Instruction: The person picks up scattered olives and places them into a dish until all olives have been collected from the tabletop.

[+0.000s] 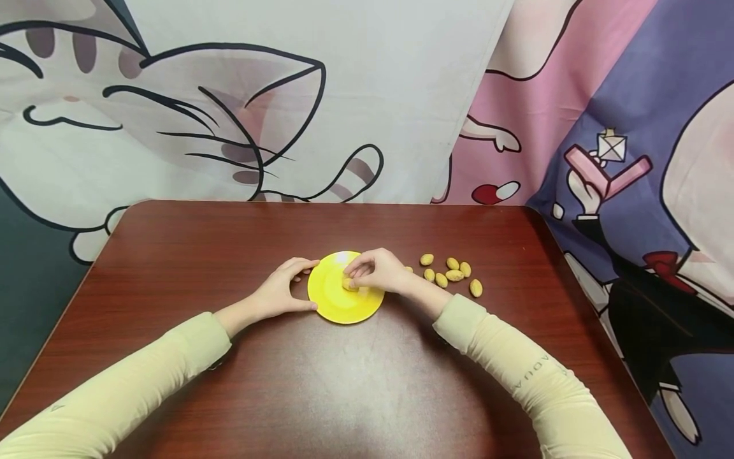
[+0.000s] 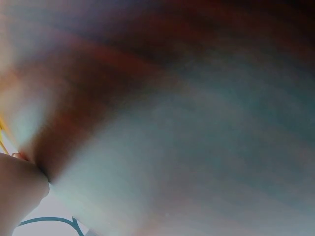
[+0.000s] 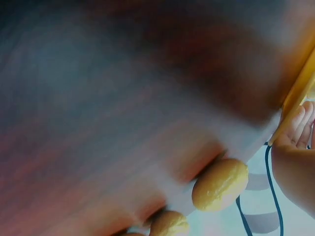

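A round yellow plate (image 1: 344, 311) sits on the table in front of me. My left hand (image 1: 281, 288) holds it at the left rim, thumb on the near side and fingers on the far side. Over the plate, my right hand (image 1: 378, 271) pinches a small yellow oval piece (image 1: 348, 284) between thumb and fingers, close to the plate's surface. The fingers partly cover that piece. In the right wrist view, the right hand (image 3: 295, 152) shows beside the plate's edge (image 3: 298, 93). Only a sliver of the left hand (image 2: 22, 191) appears in the left wrist view.
Several more yellow oval pieces (image 1: 455, 275) with a slightly wrinkled skin lie loose to the right of the plate; one (image 3: 220, 184) looms large in the right wrist view. The dark red-brown table (image 1: 229, 376) ends at a cloth backdrop (image 1: 401, 95) with cartoon drawings.
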### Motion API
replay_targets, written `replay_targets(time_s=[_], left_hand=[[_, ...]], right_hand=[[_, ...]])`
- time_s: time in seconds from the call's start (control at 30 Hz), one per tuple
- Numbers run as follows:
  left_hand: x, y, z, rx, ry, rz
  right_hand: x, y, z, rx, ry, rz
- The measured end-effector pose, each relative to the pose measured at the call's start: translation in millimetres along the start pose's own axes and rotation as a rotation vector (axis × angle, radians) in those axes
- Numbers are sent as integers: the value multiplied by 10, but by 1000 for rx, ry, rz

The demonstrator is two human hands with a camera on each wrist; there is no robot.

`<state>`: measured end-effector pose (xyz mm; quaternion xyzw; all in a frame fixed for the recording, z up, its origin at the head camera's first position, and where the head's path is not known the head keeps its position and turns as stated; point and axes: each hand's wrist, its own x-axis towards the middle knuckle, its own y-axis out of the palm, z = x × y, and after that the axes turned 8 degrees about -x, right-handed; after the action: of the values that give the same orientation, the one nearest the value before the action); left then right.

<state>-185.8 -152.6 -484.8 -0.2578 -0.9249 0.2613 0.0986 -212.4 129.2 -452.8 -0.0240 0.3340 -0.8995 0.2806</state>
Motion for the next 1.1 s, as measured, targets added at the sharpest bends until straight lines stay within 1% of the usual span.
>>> replay_targets(time_s=[0.13, 0.27, 0.4, 0.57, 0.9, 1.1], left_hand=[[-1, -2, 3, 3, -4, -3], [-1, -3, 10, 8, -7, -3], [3, -3, 21, 2, -3, -1], [2, -1, 22, -2, -8, -1], [-2, 2, 22, 0, -11, 1], [3, 0, 21, 1, -15, 1]], right_hand=[[-14, -94, -17, 27, -13, -29], [-43, -222, -30, 21, -23, -62], [-81, -358, -32, 22, 4, -85], [-149, -491, -68, 29, 59, -103], [-321, -648, -247, 25, 77, -120], [-374, -713, -377, 29, 91, -124]])
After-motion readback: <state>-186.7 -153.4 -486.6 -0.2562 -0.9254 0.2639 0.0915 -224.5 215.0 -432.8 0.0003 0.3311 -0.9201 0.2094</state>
